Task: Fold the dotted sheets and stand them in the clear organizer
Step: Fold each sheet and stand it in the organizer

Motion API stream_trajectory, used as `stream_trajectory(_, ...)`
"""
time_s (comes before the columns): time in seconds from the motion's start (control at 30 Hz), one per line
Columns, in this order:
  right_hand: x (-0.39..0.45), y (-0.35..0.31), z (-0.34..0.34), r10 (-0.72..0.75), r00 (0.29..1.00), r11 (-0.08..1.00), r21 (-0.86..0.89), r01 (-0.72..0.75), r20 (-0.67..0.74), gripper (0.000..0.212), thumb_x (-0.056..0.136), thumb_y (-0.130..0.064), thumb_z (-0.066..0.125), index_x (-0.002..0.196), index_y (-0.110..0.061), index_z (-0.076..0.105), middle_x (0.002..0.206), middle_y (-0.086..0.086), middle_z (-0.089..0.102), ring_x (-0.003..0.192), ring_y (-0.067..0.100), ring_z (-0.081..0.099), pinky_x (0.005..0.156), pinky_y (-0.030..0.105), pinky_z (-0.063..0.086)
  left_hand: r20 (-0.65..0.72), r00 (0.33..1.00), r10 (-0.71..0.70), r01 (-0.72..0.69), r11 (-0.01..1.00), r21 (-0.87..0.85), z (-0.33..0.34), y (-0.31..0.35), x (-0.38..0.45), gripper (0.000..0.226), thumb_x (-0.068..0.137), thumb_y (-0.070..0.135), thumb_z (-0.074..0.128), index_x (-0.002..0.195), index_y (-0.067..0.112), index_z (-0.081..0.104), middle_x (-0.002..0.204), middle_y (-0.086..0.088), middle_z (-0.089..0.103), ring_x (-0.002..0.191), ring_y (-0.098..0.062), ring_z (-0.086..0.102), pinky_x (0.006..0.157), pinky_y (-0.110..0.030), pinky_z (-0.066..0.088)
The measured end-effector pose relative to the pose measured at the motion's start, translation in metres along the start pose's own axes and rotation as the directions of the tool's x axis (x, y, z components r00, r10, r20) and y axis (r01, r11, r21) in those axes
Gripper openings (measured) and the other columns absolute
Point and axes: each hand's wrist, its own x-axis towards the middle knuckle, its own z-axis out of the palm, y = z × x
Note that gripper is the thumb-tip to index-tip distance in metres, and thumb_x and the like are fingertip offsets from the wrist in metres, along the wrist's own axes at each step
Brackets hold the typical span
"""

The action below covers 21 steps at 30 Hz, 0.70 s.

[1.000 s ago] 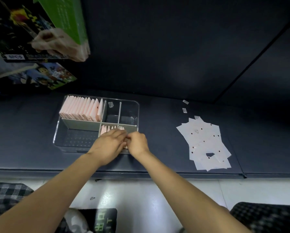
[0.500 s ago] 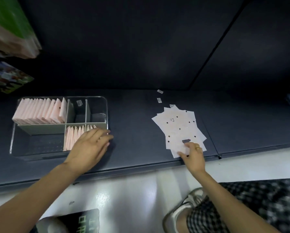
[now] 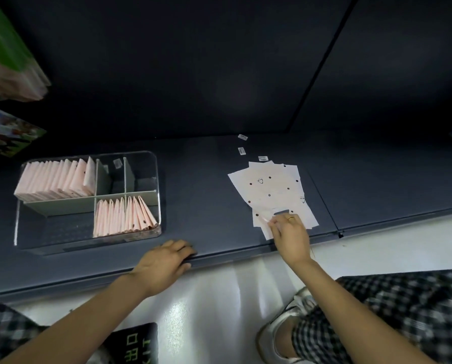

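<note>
A loose pile of white dotted sheets lies flat on the dark shelf at centre right. My right hand reaches onto the pile's near edge and pinches the corner of the top sheet. The clear organizer stands at the left. Folded pink sheets stand upright in its back left compartment, and more folded sheets stand in the front right one. My left hand rests with relaxed fingers on the shelf's front edge, just below and right of the organizer, holding nothing.
Three small white labels lie on the shelf behind the pile. Coloured boxes sit at the far left, with a green pack above them. The shelf's front lip runs across below the hands. My checkered trousers and a shoe are below.
My left hand has drawn back from the organizer to the shelf's front edge. My right hand, which went across to the pile, now grips a sheet corner.
</note>
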Motion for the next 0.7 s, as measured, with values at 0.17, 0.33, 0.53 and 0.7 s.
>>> stream_trajectory(0.17,-0.008,-0.056,0.002,-0.216,0.956,0.974,0.117,0.196,0.197,0.020,0.095,-0.023,0.049,0.100,-0.010,0.063,0.099,0.007,0.068,0.097,0.025,0.055,0.076,0.031,0.038,-0.152,0.988,0.032,-0.042,0.997,-0.065,-0.010,0.011,0.003,0.061,0.096,0.036,0.050,0.149,0.026,0.023,0.153,0.010,0.025,0.139,-0.010,0.025,0.112,-0.023,0.024)
stream_trajectory(0.33,-0.025,-0.105,0.003,-0.266,0.930,0.909,0.387,0.155,0.253,0.014,0.090,-0.020,0.059,0.095,-0.011,0.069,0.096,0.004,0.071,0.091,0.021,0.060,0.077,0.024,0.039,-0.171,0.985,-0.012,-0.026,0.975,-0.222,-0.011,0.021,0.009,0.069,0.087,0.029,0.065,0.146,0.024,0.031,0.149,0.008,0.033,0.138,-0.010,0.028,0.111,-0.022,0.026)
stream_trajectory(0.53,-0.022,-0.121,-0.007,-0.267,0.873,0.872,0.487,0.040,0.407,0.021,0.080,-0.037,0.070,0.094,-0.020,0.067,0.088,-0.002,0.068,0.082,0.010,0.058,0.078,0.029,0.047,-0.193,0.957,-0.214,0.105,0.882,-0.459,-0.012,0.021,0.010,0.012,0.090,0.019,0.061,0.079,0.022,0.065,0.066,0.009,0.057,0.073,-0.017,0.057,0.064,-0.029,0.040)
stream_trajectory(0.7,0.014,-0.070,-0.039,-0.275,0.625,0.934,0.358,-0.008,0.731,0.047,0.072,-0.034,0.079,0.114,-0.027,0.059,0.116,-0.004,0.062,0.107,0.008,0.055,0.093,0.024,0.044,-0.159,0.936,-0.314,0.094,0.659,-0.747,-0.007,0.016,0.011,0.023,0.092,0.015,0.059,0.070,0.009,0.059,0.053,0.007,0.042,0.054,-0.006,0.036,0.057,-0.026,0.030)
